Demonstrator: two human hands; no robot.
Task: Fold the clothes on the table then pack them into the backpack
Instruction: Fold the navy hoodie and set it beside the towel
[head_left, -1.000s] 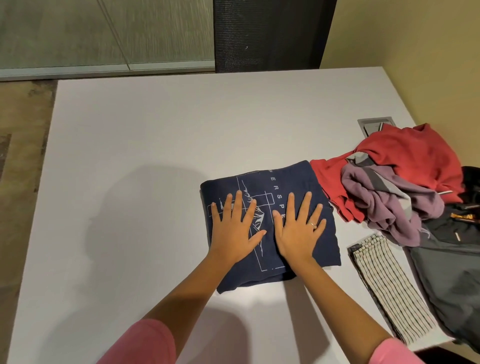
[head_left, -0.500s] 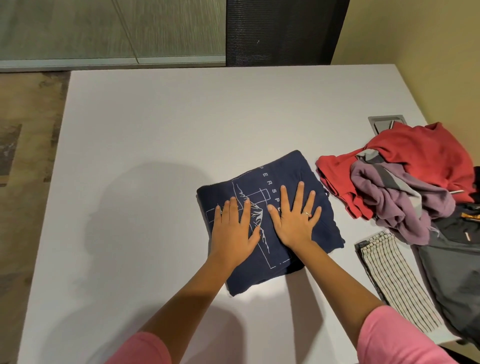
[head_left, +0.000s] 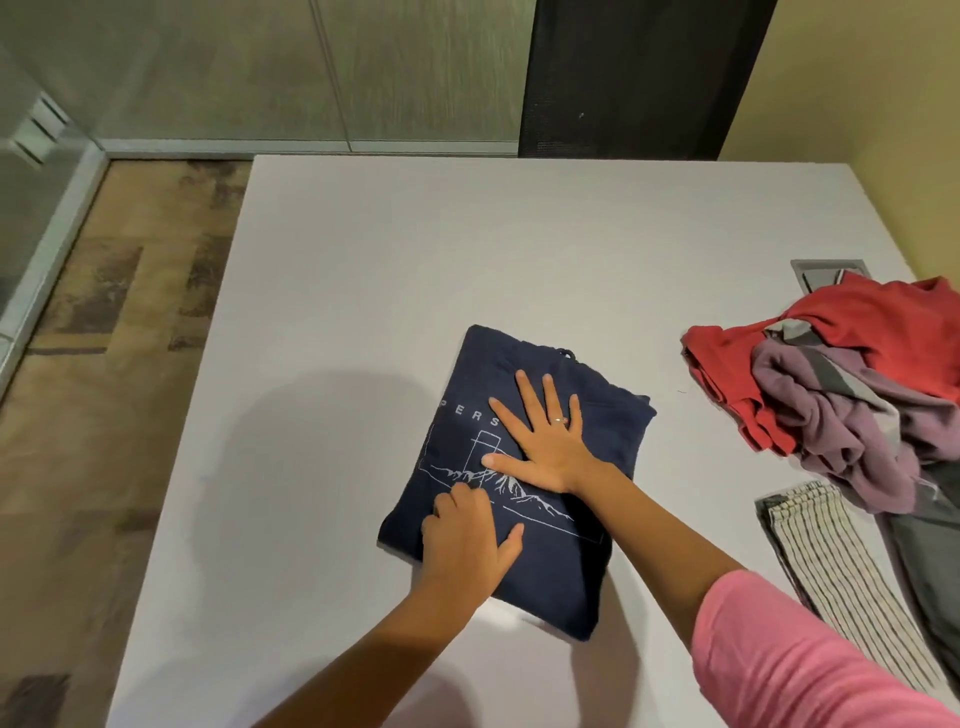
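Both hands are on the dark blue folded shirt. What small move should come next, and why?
Probably lift the folded navy printed shirt toward the dark grey backpack at the right table edge. It already lies as a compact square; the right hand presses it flat and the left hand rests near its front edge.

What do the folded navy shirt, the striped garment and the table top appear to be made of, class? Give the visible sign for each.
Navy shirt: soft matte knit, probably cotton; it creases and carries a pale print. Striped garment: thin fabric, perhaps woven; fine dark lines on pale cloth. Table: smooth, matte pale surface, maybe laminate; no grain shows.
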